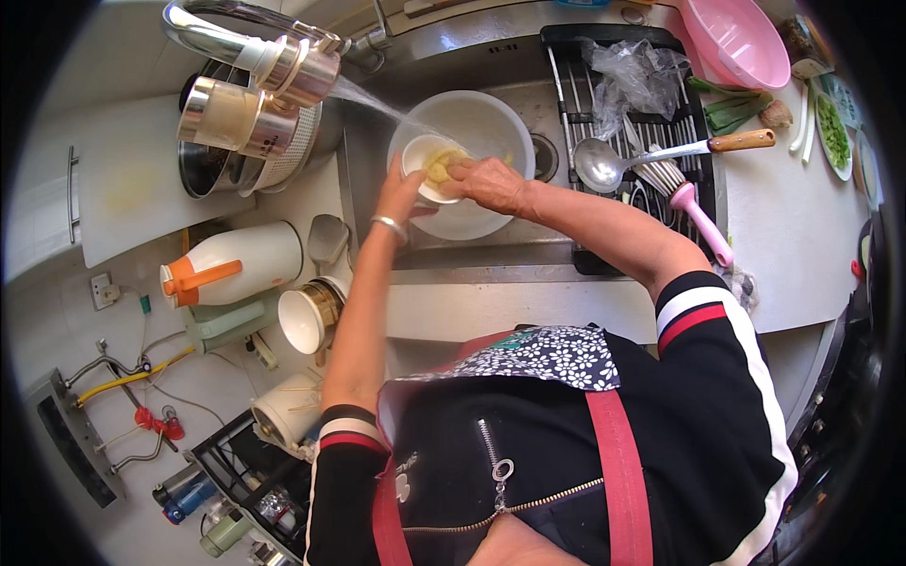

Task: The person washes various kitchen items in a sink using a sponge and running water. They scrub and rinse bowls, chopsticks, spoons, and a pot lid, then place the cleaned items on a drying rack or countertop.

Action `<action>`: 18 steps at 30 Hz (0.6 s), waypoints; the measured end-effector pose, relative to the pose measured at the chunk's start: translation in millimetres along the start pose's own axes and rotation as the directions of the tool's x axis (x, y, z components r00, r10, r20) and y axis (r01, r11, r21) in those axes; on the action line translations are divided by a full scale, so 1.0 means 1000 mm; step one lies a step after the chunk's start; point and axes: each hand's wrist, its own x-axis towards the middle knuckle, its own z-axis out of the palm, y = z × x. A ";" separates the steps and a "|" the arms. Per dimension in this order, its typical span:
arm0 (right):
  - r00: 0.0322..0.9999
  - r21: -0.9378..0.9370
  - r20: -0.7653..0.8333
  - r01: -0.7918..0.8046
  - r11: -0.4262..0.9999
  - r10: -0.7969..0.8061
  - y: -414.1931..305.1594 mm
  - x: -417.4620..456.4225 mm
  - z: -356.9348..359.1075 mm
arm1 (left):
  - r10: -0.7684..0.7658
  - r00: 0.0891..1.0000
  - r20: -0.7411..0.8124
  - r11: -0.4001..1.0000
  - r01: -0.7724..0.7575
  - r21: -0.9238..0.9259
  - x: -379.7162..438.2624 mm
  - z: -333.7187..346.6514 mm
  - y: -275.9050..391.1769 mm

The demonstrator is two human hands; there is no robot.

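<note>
My left hand (400,189) grips a small white bowl (417,152) by its side, tilted over a larger whitish plastic basin (520,134) in the sink. Pale yellow pieces of food (442,164) lie in the small bowl. The fingers of my right hand (492,184) reach over the bowl's rim and touch the pieces; whether they grasp any is hidden. From the metal faucet (304,71) at the upper left, a spray of water (375,102) runs down towards the bowl and basin.
Right of the basin, a black-framed drying rack (559,78) holds a ladle (601,166), a pink-handled brush (701,219) and a clear plastic bag (630,78). A pink basin (743,42) and green onions (736,113) lie beyond. On the left stand a white and orange jug (248,262) and pots (205,166).
</note>
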 end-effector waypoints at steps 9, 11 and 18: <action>0.998 0.128 -0.035 -0.056 0.990 0.061 -0.003 0.005 -0.006 | -0.096 0.994 -0.047 0.995 0.096 -0.016 -0.005 0.008 0.008; 0.976 0.075 0.154 -0.169 0.983 0.156 -0.003 0.010 -0.009 | -0.046 0.999 -0.020 0.947 0.037 -0.318 0.002 0.000 -0.006; 0.793 0.931 0.355 -0.257 -0.258 0.494 -0.010 0.020 -0.034 | -0.048 0.971 0.235 0.619 0.214 -0.756 -0.001 0.005 -0.057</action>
